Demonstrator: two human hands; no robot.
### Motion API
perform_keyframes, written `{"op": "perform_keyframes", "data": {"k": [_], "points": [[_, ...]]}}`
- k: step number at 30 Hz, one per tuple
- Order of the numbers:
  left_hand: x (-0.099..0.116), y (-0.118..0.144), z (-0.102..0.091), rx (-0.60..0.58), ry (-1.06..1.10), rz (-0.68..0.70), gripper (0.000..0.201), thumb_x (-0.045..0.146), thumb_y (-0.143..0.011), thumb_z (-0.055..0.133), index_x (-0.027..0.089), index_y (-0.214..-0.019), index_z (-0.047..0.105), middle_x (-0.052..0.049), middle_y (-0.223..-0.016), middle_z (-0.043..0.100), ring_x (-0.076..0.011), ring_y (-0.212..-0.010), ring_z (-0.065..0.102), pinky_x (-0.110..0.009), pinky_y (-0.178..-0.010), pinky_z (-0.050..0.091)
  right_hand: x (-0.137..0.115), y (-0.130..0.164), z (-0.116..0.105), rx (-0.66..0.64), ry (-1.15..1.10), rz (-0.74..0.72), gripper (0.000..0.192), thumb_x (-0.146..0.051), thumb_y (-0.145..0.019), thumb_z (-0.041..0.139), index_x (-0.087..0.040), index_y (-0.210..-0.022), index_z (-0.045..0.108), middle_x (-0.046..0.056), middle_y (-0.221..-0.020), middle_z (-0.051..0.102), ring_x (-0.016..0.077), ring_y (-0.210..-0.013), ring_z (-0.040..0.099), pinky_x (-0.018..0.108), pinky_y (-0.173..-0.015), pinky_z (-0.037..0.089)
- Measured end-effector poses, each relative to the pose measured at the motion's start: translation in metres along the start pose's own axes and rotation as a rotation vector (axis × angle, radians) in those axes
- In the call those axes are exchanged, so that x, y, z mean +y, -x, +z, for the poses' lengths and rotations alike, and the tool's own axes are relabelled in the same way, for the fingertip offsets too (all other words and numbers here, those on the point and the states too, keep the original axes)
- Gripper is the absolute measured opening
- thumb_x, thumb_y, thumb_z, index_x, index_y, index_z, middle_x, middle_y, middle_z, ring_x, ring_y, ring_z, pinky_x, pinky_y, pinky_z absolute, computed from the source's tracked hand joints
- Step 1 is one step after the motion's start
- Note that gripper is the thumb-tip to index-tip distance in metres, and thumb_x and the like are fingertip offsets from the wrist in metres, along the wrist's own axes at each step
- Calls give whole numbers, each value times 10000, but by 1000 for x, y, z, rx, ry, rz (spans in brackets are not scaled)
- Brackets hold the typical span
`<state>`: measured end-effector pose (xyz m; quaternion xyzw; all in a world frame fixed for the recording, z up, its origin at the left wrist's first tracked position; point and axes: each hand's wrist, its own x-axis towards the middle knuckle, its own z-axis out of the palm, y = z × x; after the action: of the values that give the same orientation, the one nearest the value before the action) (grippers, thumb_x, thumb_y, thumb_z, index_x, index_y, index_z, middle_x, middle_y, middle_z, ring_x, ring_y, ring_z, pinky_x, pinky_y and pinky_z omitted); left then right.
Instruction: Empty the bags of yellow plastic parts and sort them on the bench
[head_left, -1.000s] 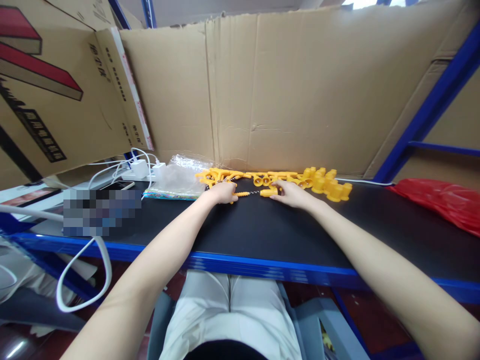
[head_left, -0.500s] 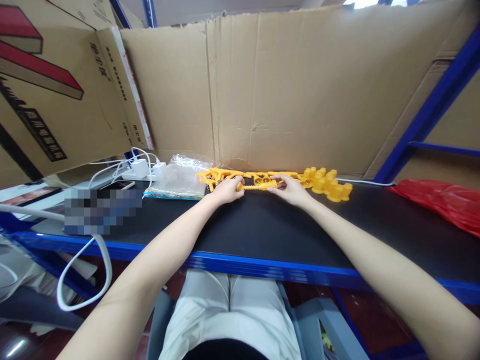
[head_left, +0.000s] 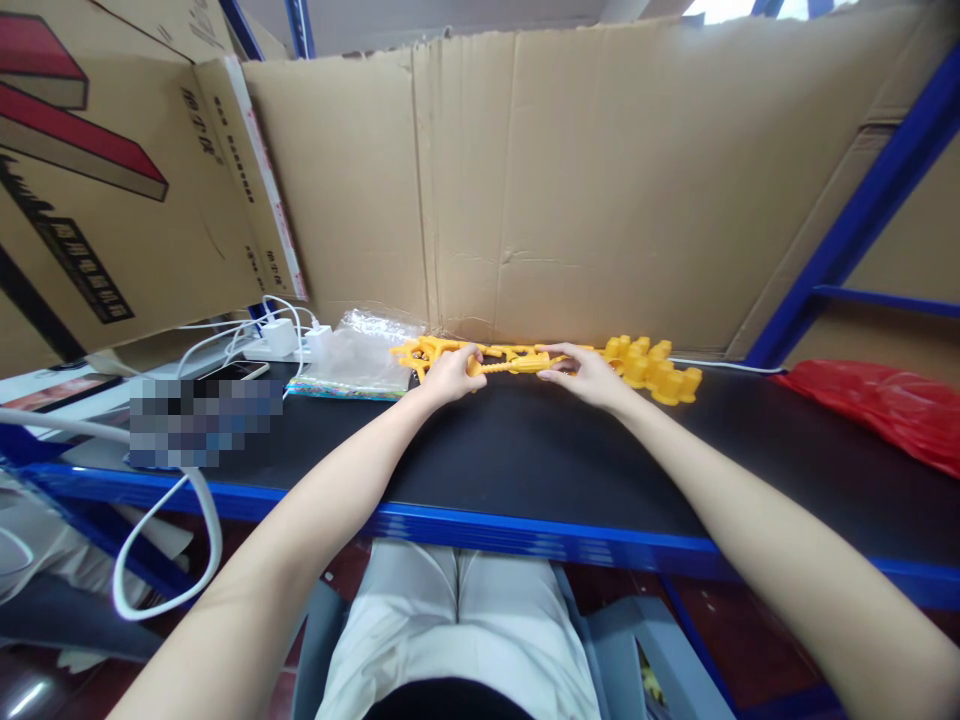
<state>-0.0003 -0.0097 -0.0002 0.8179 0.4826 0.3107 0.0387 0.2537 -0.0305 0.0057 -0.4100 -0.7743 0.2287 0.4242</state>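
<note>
My left hand point(head_left: 448, 376) and my right hand point(head_left: 586, 375) reach to the far edge of the black tabletop point(head_left: 525, 450). Between them they hold a long yellow plastic piece point(head_left: 512, 366), the left hand on its left end and the right hand on its right end. It lies against a row of similar yellow plastic parts point(head_left: 435, 350) along the cardboard wall. A cluster of chunkier yellow parts point(head_left: 656, 368) sits just right of my right hand.
A cardboard sheet point(head_left: 570, 180) backs the table. A clear plastic bag point(head_left: 358, 355) lies left of the parts, with white chargers and cables point(head_left: 277, 338) beyond it. A red plastic bag point(head_left: 885, 405) rests at the right. Blue shelf posts point(head_left: 862, 210) frame the right side.
Both hands moved away from me toward the cardboard wall, carrying the long yellow piece from the open tabletop up against the row of yellow parts.
</note>
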Motion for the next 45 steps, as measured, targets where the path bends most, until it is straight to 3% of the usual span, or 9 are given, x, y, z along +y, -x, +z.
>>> {"op": "perform_keyframes", "data": {"k": [8,14,19,25,30,35,38,41,45], "points": [[9,4,-9,28,-92,76,296,264,-709,566,220,-1001,562,8,-705,620,-157,-661,571,-239,-620,392,-6,2,5,-28,-108,165,558,-638,-767,535,-167,-1066,541,28,-660,637,151,-511,605,335,-631,522],[7,3,-8,31,-86,66,289,266,-719,566,215,-1003,557,7,-711,621,-154,-660,571,-234,-606,385,-8,3,-2,-127,-201,166,611,-541,-667,694,-200,-1117,457,6,-704,645,155,-607,631,343,-673,526],[9,4,-9,47,-67,131,281,281,-724,560,213,-996,547,18,-691,597,-136,-631,545,-220,-588,359,-14,5,-7,-154,-207,204,488,-648,-710,601,-182,-827,518,39,-646,658,135,-504,590,295,-580,496],[13,5,-8,72,-58,147,273,273,-710,558,217,-977,551,31,-648,566,-129,-605,521,-218,-578,336,-18,4,0,-132,-144,420,663,-783,-763,337,-169,-613,537,64,-450,569,122,-346,491,263,-416,410],[12,4,-7,88,-31,128,255,267,-705,564,214,-954,556,38,-611,534,-123,-577,497,-218,-560,317,-20,4,-5,-165,-127,440,773,-830,-741,207,-159,-644,578,101,-544,625,148,-413,557,305,-518,465],[10,3,-7,100,15,109,254,243,-684,580,207,-935,560,54,-569,492,-116,-545,470,-214,-546,303,-22,7,-15,-268,-227,368,595,-702,-780,462,-129,-780,621,88,-634,664,146,-488,594,275,-530,470],[11,2,-5,108,31,120,254,242,-684,583,205,-934,561,57,-562,485,-115,-540,464,-212,-541,301,-20,8,-16,-255,-240,370,533,-638,-814,483,-120,-837,608,89,-668,671,136,-483,593,267,-519,470],[11,2,-5,121,18,109,258,237,-680,587,204,-935,566,54,-567,496,-116,-539,463,-214,-541,300,-16,7,-16,-224,-275,360,479,-576,-828,517,-148,-1036,569,107,-869,696,142,-562,634,272,-552,495],[9,1,-5,127,6,95,266,240,-680,594,204,-942,567,50,-576,508,-115,-536,461,-214,-539,300,-9,6,-17,-202,-300,264,603,-411,-743,690,-227,-1260,440,79,-1057,656,148,-726,670,275,-651,529]]}}
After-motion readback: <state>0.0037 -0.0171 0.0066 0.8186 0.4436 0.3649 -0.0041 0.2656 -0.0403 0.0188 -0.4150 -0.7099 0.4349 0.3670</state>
